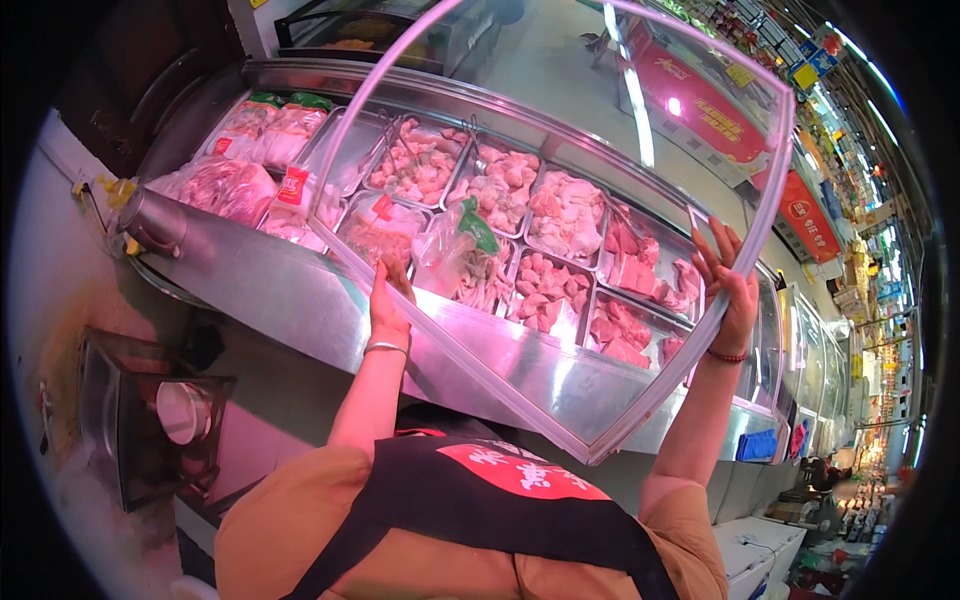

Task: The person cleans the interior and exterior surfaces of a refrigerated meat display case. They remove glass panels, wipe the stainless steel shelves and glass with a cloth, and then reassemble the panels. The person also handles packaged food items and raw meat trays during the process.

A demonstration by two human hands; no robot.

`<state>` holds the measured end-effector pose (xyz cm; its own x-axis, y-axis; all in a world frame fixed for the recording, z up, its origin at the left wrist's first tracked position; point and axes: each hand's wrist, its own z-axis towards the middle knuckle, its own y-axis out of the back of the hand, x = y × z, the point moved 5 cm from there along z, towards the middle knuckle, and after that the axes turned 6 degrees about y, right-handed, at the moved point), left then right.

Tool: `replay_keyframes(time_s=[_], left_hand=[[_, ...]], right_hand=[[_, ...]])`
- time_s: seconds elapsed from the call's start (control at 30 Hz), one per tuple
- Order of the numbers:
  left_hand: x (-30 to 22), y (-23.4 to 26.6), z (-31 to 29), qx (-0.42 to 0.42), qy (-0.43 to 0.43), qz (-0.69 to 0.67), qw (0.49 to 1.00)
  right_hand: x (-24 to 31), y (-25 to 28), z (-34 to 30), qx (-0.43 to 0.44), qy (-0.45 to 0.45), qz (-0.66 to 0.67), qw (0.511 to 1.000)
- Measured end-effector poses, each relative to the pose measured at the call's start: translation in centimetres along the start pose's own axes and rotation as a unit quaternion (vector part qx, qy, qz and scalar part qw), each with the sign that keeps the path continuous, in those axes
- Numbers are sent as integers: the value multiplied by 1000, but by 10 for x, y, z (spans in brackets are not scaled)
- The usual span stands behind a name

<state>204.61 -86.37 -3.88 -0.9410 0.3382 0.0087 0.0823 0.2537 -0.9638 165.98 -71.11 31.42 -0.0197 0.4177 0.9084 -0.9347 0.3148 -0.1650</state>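
Steadily | framed glass panel (668, 375) over meat display case (270, 275) | left hand (390, 312), right hand (730, 290) half-curled, holding its edges | support both sides evenly

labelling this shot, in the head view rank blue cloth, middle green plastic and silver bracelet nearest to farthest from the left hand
1. Silver bracelet: on the wrist, just below the left hand.
2. Green plastic: up and to the right.
3. Blue cloth: far right, lower down.
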Motion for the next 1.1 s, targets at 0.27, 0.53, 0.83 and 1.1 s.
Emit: replay_keyframes(time_s=[0.27, 0.53, 0.83, 1.1], left_hand=[[22, 30, 15, -91, -15, 1, 996], [20, 48, 19, -165, -73, 83, 980], [32, 61, 6, -170, -91, 100, 976], [39, 52, -20, -225, -96, 104, 964]], right_hand=[[-90, 73, 24, -22, -86, 77, 993], [-171, 118, 39, -40, -146, 111, 982], [-236, 172, 18, -46, -194, 155, 968], [-259, 186, -1, -55, -216, 197, 955]])
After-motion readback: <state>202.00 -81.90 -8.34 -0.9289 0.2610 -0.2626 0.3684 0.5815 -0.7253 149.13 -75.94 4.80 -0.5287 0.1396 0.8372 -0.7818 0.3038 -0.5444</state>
